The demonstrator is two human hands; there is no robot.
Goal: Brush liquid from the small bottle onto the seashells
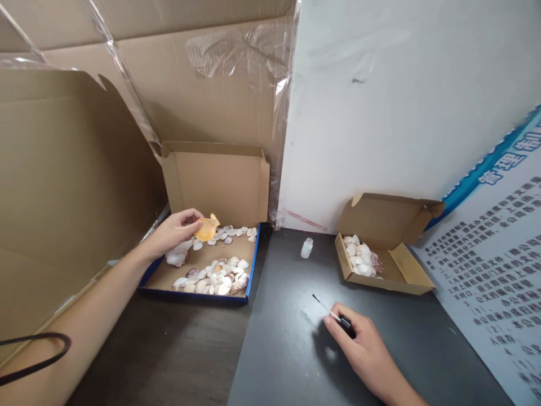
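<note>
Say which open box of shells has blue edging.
The left box: its front and right sides show blue, while the right box has brown walls.

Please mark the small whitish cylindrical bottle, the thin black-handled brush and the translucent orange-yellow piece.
Small whitish cylindrical bottle (306,249), head view: middle of its body.
Thin black-handled brush (346,323), head view: its black handle.
Translucent orange-yellow piece (207,229), head view: its broad body.

yellow piece (206,230): glossy | brush cap (346,323): smooth plastic | blue-edged box (207,255): matt cardboard | tape (215,53): shiny film
</note>
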